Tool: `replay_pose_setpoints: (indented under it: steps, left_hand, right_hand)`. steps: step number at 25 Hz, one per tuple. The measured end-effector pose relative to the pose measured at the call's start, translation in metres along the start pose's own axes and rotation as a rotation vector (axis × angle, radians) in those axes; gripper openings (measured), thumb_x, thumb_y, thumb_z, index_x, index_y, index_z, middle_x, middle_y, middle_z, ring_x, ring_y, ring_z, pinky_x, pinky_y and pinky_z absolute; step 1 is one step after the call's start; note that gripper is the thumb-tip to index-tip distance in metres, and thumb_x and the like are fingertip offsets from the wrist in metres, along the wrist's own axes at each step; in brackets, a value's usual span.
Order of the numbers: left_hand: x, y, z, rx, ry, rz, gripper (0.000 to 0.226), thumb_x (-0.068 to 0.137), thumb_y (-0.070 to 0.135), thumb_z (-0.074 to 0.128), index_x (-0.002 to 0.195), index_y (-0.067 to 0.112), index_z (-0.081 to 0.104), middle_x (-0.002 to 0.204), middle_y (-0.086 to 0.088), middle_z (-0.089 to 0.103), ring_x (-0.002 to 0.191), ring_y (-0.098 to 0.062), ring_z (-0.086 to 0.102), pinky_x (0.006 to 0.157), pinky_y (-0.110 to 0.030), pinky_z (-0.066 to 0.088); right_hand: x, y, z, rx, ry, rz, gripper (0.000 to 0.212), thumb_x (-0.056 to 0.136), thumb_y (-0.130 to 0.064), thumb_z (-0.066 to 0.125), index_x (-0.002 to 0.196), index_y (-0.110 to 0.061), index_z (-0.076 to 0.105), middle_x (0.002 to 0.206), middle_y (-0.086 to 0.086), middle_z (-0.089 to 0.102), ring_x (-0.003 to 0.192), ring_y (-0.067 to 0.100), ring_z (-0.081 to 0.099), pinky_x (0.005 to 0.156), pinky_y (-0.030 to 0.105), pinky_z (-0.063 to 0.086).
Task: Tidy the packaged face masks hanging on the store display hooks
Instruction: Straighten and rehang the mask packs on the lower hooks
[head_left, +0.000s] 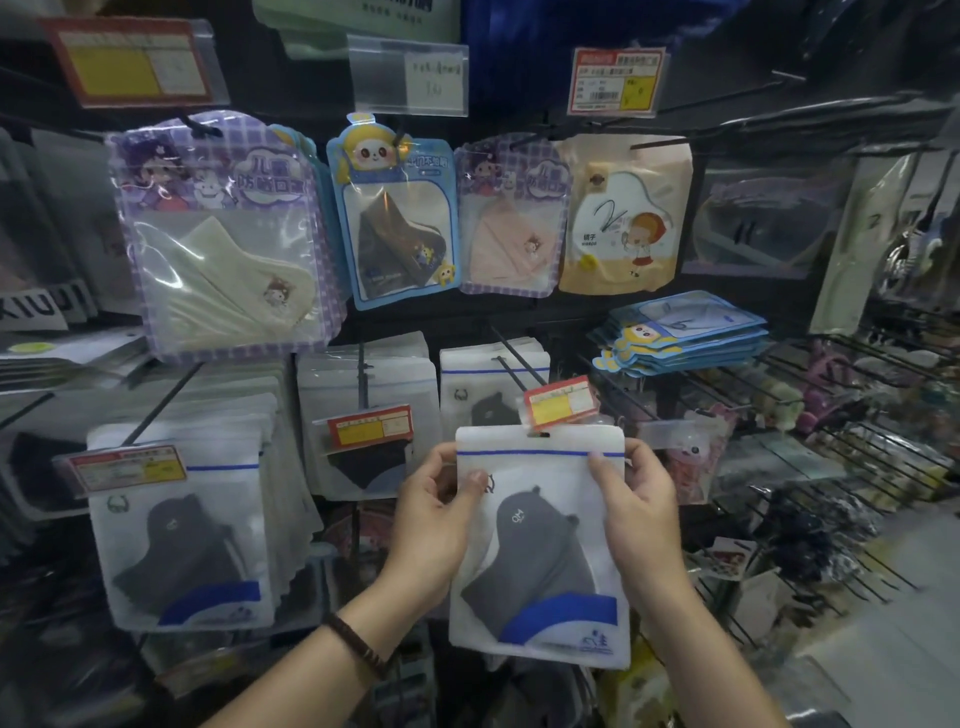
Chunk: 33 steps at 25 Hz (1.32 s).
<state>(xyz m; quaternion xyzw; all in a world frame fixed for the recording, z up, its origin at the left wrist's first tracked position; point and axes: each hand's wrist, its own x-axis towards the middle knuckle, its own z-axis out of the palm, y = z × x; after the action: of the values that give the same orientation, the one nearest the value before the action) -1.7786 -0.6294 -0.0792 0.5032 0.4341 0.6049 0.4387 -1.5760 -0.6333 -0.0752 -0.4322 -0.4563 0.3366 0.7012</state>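
I hold a white packet with a grey mask inside in both hands, upright, in front of the display. My left hand grips its left edge and my right hand grips its right edge near the blue zip line. The packet's hang slot sits just under the red and yellow price tag at the tip of a black hook. Behind it on that hook hang more white packets. Whether the hook passes through the slot is unclear.
Similar packets fill the hooks to the left and centre. Above hang children's mask packs in purple, blue and beige. A stack of blue packs lies on a wire shelf at right.
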Motion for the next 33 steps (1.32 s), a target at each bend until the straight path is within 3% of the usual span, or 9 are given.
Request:
replay_pose_setpoints:
  steps: [4, 7, 13, 17, 19, 21, 27, 31, 33]
  left_hand:
    - [-0.011, -0.007, -0.001, 0.015, 0.017, -0.066, 0.018, 0.104, 0.006, 0.067, 0.116, 0.018, 0.07, 0.103, -0.005, 0.083, 0.1, -0.028, 0.079, 0.088, -0.043, 0.065]
    - [-0.01, 0.0, 0.0, -0.08, 0.013, -0.103, 0.016, 0.107, 0.019, 0.065, 0.121, 0.013, 0.068, 0.103, -0.009, 0.083, 0.098, -0.031, 0.08, 0.089, -0.048, 0.065]
    - [-0.005, -0.001, 0.004, -0.007, -0.017, -0.096, 0.016, 0.112, 0.024, 0.057, 0.115, 0.014, 0.069, 0.105, -0.006, 0.083, 0.1, -0.028, 0.081, 0.096, -0.055, 0.063]
    - [0.002, 0.004, 0.013, 0.083, -0.003, -0.034, 0.016, 0.111, 0.029, 0.057, 0.109, 0.018, 0.069, 0.098, -0.004, 0.082, 0.094, -0.028, 0.08, 0.091, -0.058, 0.063]
    - [0.006, 0.007, 0.016, 0.13, -0.005, -0.009, 0.016, 0.111, 0.032, 0.057, 0.108, 0.022, 0.068, 0.095, -0.003, 0.082, 0.091, -0.029, 0.079, 0.088, -0.06, 0.062]
    - [0.011, 0.011, 0.019, 0.171, -0.008, 0.021, 0.016, 0.112, 0.035, 0.054, 0.108, 0.026, 0.067, 0.095, -0.002, 0.081, 0.091, -0.028, 0.078, 0.088, -0.06, 0.062]
    - [0.026, 0.023, 0.024, 0.165, 0.014, 0.101, 0.018, 0.113, 0.036, 0.05, 0.11, 0.029, 0.066, 0.1, 0.003, 0.08, 0.094, -0.02, 0.078, 0.086, -0.05, 0.064]
    - [0.035, 0.023, 0.027, 0.155, 0.051, 0.033, 0.018, 0.114, 0.034, 0.051, 0.11, 0.026, 0.067, 0.098, 0.004, 0.081, 0.089, -0.014, 0.078, 0.081, -0.042, 0.066]
    - [0.041, 0.022, 0.029, 0.22, 0.056, 0.036, 0.021, 0.113, 0.038, 0.051, 0.106, 0.023, 0.065, 0.095, -0.007, 0.078, 0.081, -0.019, 0.075, 0.072, -0.041, 0.061]
  right_hand:
    - [-0.016, 0.009, 0.001, 0.043, -0.007, 0.038, 0.011, 0.108, -0.007, 0.061, 0.11, -0.008, 0.072, 0.102, 0.012, 0.083, 0.091, 0.023, 0.077, 0.079, 0.032, 0.064]
    - [-0.022, 0.009, 0.003, 0.032, -0.012, 0.042, 0.012, 0.107, -0.006, 0.061, 0.113, -0.003, 0.071, 0.104, 0.018, 0.082, 0.094, 0.028, 0.077, 0.086, 0.043, 0.063]
    - [-0.022, 0.002, 0.003, -0.019, -0.008, 0.089, 0.014, 0.109, -0.009, 0.06, 0.115, -0.006, 0.073, 0.106, 0.013, 0.083, 0.101, 0.032, 0.079, 0.09, 0.046, 0.064]
    - [-0.008, 0.012, 0.003, -0.086, 0.052, 0.093, 0.014, 0.108, -0.019, 0.064, 0.107, -0.008, 0.073, 0.103, 0.023, 0.079, 0.096, 0.044, 0.076, 0.088, 0.054, 0.062]
    - [0.001, 0.012, 0.006, -0.11, 0.09, 0.086, 0.016, 0.106, -0.023, 0.066, 0.102, -0.009, 0.072, 0.099, 0.024, 0.077, 0.084, 0.039, 0.073, 0.081, 0.047, 0.06]
    - [0.009, 0.007, 0.01, -0.121, 0.126, 0.077, 0.013, 0.107, -0.021, 0.066, 0.1, -0.013, 0.072, 0.091, 0.013, 0.078, 0.08, 0.026, 0.07, 0.077, 0.041, 0.056]
    - [0.026, 0.002, 0.021, -0.208, 0.15, -0.045, 0.021, 0.104, -0.04, 0.064, 0.099, -0.02, 0.069, 0.089, 0.003, 0.079, 0.086, 0.029, 0.076, 0.083, 0.056, 0.061]
    - [0.039, 0.003, 0.029, -0.329, 0.166, -0.002, 0.024, 0.105, -0.036, 0.063, 0.09, -0.018, 0.066, 0.082, 0.002, 0.073, 0.082, 0.03, 0.07, 0.08, 0.056, 0.059]
    - [0.043, 0.005, 0.033, -0.357, 0.187, 0.008, 0.022, 0.107, -0.033, 0.062, 0.091, -0.017, 0.066, 0.083, 0.0, 0.072, 0.085, 0.028, 0.07, 0.08, 0.049, 0.058]
